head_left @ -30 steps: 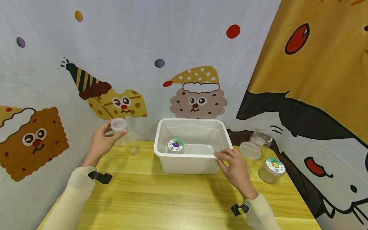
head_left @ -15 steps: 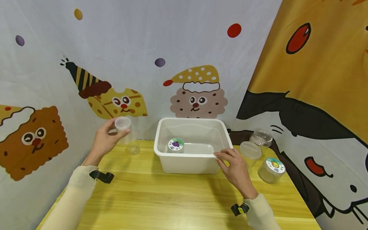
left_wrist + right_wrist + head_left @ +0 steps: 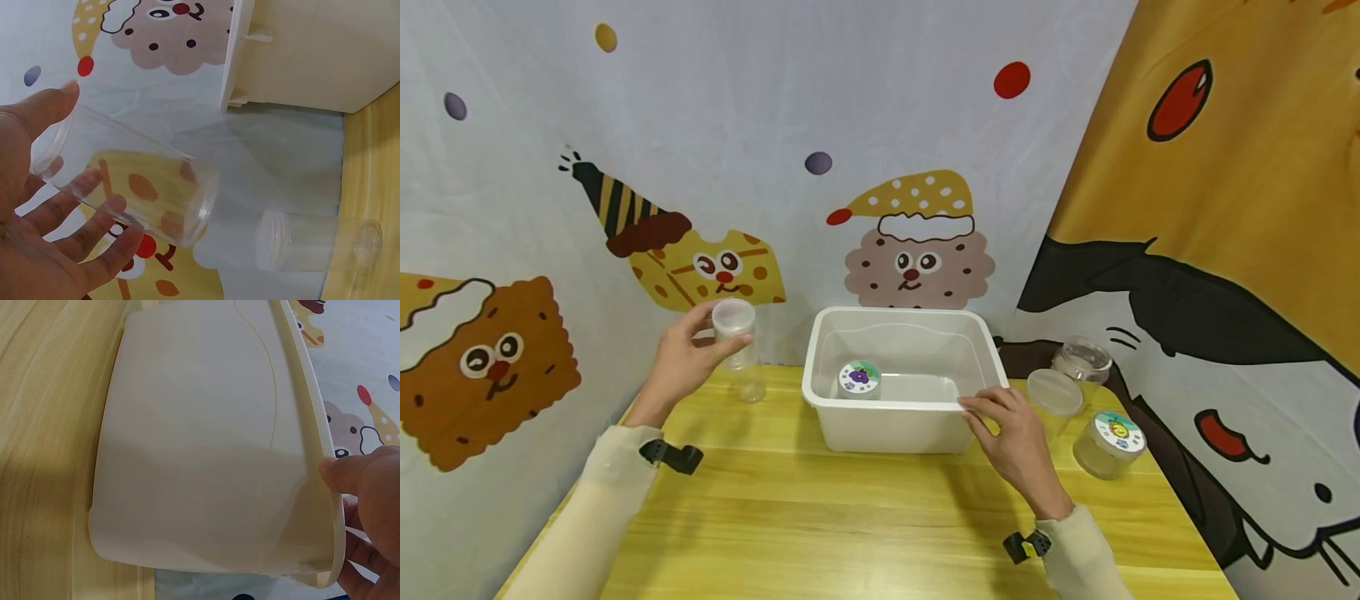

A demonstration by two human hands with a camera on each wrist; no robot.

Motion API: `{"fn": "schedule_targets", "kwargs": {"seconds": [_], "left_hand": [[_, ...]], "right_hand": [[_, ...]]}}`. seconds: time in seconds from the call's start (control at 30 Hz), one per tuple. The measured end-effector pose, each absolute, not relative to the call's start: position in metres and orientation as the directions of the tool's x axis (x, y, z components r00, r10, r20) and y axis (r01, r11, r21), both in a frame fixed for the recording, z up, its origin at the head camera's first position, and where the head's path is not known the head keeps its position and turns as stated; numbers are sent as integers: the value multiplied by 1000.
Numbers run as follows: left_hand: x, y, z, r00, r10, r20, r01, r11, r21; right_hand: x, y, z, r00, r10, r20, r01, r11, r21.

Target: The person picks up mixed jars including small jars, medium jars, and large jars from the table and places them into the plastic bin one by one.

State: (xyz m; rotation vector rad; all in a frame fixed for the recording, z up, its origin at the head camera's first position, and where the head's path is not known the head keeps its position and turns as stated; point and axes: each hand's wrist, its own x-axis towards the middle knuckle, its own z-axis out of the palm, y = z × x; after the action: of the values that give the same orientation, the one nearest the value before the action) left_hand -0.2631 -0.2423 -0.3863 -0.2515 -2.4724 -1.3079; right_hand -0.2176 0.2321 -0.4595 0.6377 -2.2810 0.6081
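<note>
My left hand (image 3: 683, 362) holds a clear plastic jar (image 3: 140, 172) with a pale lid above the left part of the table. In the left wrist view, the thumb lies on one side of the jar and the fingers on the other. A second clear lidded jar (image 3: 306, 242) stands on the table just behind it. With thumb and fingers, my right hand (image 3: 1011, 437) grips the front right rim of a white plastic bin (image 3: 891, 429). Inside the bin, at its left, sits a short jar with a grape label (image 3: 858, 380) on its lid.
Right of the bin stand a jar with a frosted lid (image 3: 1054, 392), a clear jar (image 3: 1082, 360) and a short jar with a yellow-fruit label (image 3: 1108, 446). A cartoon-printed cloth (image 3: 880, 83) hangs behind the wooden table (image 3: 850, 525).
My left hand has moved to the right and slightly up with the jar, which now overlaps the standing jar in the head view. The right hand and the bin have stayed put.
</note>
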Motion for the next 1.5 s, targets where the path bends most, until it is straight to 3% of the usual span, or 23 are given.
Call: {"fn": "schedule_targets", "kwargs": {"seconds": [1.5], "left_hand": [[-276,-175,-346,-901,250,354,433,560,706]], "right_hand": [[-217,232,-461,-641,-263,721,-592,768,-246]]}}
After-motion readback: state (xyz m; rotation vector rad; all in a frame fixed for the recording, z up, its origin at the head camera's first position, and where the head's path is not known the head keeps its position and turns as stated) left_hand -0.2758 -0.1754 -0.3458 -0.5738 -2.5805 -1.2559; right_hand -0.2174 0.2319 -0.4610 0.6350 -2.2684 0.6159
